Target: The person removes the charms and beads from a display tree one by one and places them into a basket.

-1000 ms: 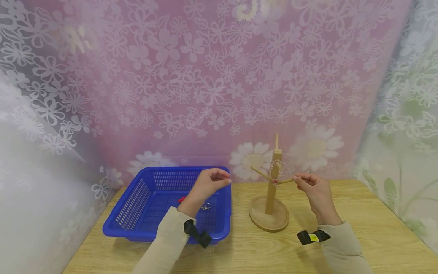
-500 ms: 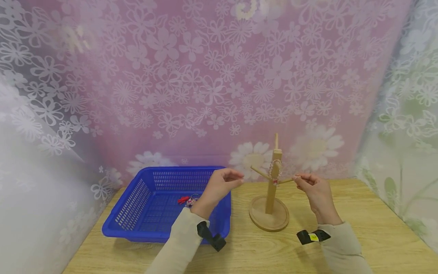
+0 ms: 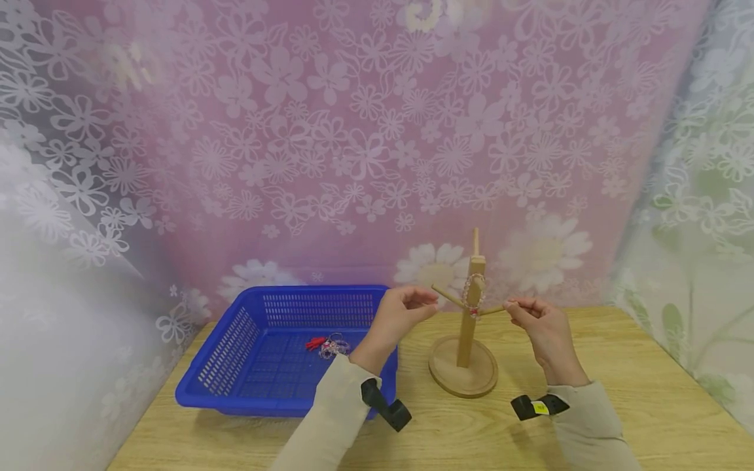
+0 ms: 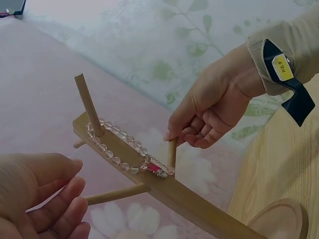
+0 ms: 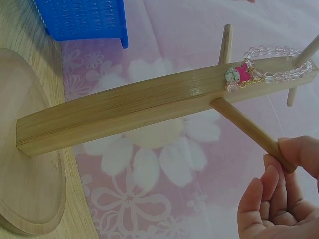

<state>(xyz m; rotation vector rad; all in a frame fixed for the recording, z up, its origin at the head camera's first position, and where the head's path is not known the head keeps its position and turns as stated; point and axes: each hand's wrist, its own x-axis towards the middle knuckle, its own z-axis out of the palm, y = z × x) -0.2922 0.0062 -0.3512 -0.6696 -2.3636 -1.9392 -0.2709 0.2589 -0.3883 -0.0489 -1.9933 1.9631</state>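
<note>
A wooden peg stand [image 3: 465,337] with a round base stands right of the basket. From an upper peg hangs a bracelet [image 4: 117,160] of clear pinkish beads. Its pink-and-white character charm [image 5: 238,74] lies against the post. My right hand [image 3: 549,333] pinches the end of the right peg [image 5: 254,130] between thumb and fingers. My left hand [image 3: 402,317] is beside the tip of the left peg [image 4: 117,194], thumb and fingers loosely bent, with nothing visible in it. Whether its fingertips touch that peg, I cannot tell.
A blue plastic basket [image 3: 318,288] stands on the wooden table [image 3: 448,438] at the left. Inside lie a red item [image 3: 315,343] and some beaded pieces with a ring [image 3: 334,347]. A flowered pink curtain [image 3: 365,163] hangs behind.
My left hand has moved right, from over the basket to near the stand's left peg, uncovering the red item and beaded pieces. The right hand keeps its hold on the peg.
</note>
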